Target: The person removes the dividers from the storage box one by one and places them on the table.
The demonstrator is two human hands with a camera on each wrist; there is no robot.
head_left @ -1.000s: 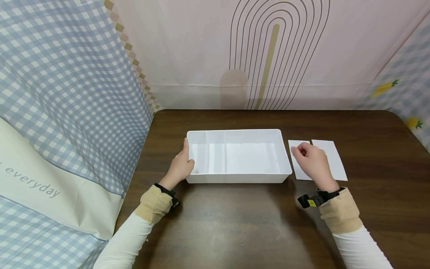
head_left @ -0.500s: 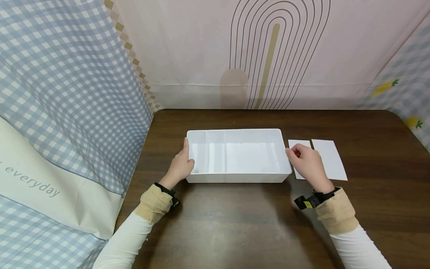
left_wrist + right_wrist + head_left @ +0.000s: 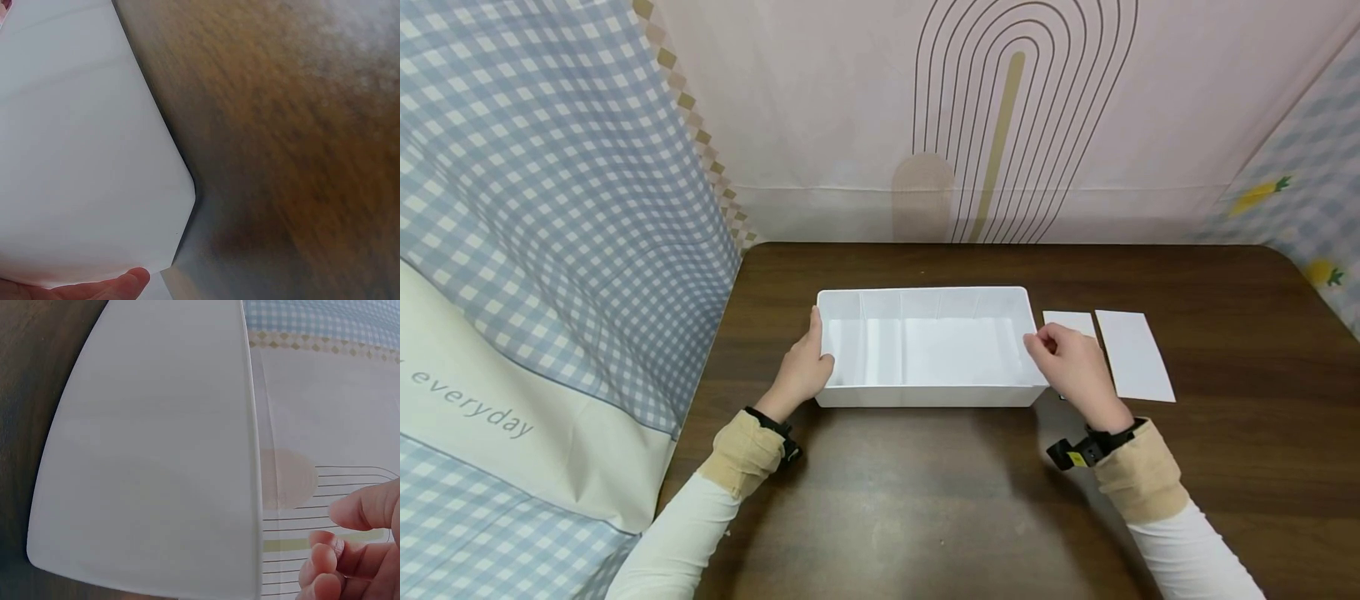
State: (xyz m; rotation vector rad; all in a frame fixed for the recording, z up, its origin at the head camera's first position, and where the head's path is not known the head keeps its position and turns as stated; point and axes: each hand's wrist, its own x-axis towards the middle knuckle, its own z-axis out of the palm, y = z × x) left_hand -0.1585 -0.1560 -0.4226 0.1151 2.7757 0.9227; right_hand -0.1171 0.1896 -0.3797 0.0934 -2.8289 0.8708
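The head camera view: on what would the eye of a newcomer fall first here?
Probably on the white rectangular plastic-looking tray mid-picture, on the dark brown wood-grain table, with the bare left hand at its left end and the bare right hand at its right rim. Next come two flat white paper-like rectangles to its right, one partly hidden by that hand. Behind the table, the pale pink cloth with thin nested arches stands out.

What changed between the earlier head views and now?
The right hand moved left, from over the white cards to the right rim of the white tray; no new grip or release shows. Tray, cards and left hand, at the tray's left end, stayed put.
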